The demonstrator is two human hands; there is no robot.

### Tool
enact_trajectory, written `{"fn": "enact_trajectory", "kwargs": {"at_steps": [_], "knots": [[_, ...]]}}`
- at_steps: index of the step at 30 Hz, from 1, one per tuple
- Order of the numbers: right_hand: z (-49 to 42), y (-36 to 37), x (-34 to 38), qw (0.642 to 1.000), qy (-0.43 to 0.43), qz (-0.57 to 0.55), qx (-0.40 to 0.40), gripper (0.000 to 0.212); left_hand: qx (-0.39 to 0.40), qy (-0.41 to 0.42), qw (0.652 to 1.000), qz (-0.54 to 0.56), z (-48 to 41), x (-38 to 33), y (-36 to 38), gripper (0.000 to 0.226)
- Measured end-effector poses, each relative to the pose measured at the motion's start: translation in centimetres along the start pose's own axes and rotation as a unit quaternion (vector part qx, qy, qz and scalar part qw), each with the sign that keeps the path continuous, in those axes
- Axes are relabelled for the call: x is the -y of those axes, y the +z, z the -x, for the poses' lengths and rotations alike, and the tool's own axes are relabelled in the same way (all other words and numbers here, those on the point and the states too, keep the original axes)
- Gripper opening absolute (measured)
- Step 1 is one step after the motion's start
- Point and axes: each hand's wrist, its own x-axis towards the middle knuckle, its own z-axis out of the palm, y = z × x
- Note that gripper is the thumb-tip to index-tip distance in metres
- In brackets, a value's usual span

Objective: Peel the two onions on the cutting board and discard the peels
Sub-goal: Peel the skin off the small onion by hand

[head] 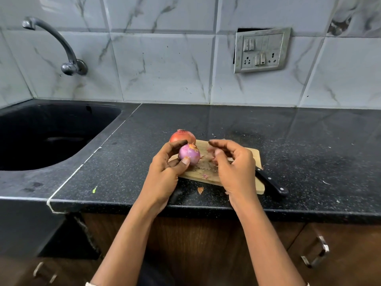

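My left hand (165,172) grips a mostly peeled purple onion (189,154) between thumb and fingers, just above the left end of the wooden cutting board (253,155). A second onion (182,136), still in its orange-brown skin, sits behind it at the board's far left corner. My right hand (233,164) hovers over the board to the right of the held onion, with its fingers curled and blurred. Something pinkish shows at its fingertips, but I cannot tell whether it is a peel. Small peel scraps (206,166) lie on the board.
A black-handled knife (272,183) lies along the board's right edge, handle toward me. One peel piece (200,190) lies on the black counter in front of the board. A dark sink (47,137) with a wall tap (68,58) is at the left. The counter's front edge is near.
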Motion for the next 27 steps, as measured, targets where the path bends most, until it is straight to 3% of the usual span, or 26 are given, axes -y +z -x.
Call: {"fn": "enact_trajectory", "kwargs": {"at_steps": [2,5,7,10,12,20,24,27], "knots": [[0.2,-0.3,0.6,0.999,-0.033,0.026,-0.033,0.04,-0.005,0.0,1.0,-0.007,0.0,0.1,-0.1,0.042],[1.1,-0.8,1.8,0.988,-0.111,0.083,-0.061,0.02,-0.007,0.013,0.999,-0.048,0.2,-0.1,-0.1,0.045],[1.6,-1.7,2.2,0.969,-0.127,0.201,-0.064,0.016,-0.008,0.026,0.996,-0.082,0.4,-0.1,0.0,0.049],[1.6,-3.9,2.5,0.898,-0.02,0.44,0.008,0.035,-0.005,0.047,0.989,-0.141,0.3,0.1,0.2,0.054],[1.5,-5.0,2.8,0.858,0.051,0.508,0.053,0.042,0.008,0.055,0.984,-0.167,0.2,0.1,0.2,0.053],[0.4,-6.3,2.7,0.844,0.076,0.526,0.077,0.029,0.017,0.073,0.972,-0.221,0.1,0.1,0.6,0.043],[0.2,-6.5,3.3,0.875,0.051,0.481,0.034,0.025,0.008,0.078,0.97,-0.23,0.0,0.2,0.6,0.046],[0.7,-6.5,4.4,0.903,0.031,0.425,0.048,0.028,0.008,0.075,0.972,-0.222,0.0,0.0,0.6,0.045]]}}
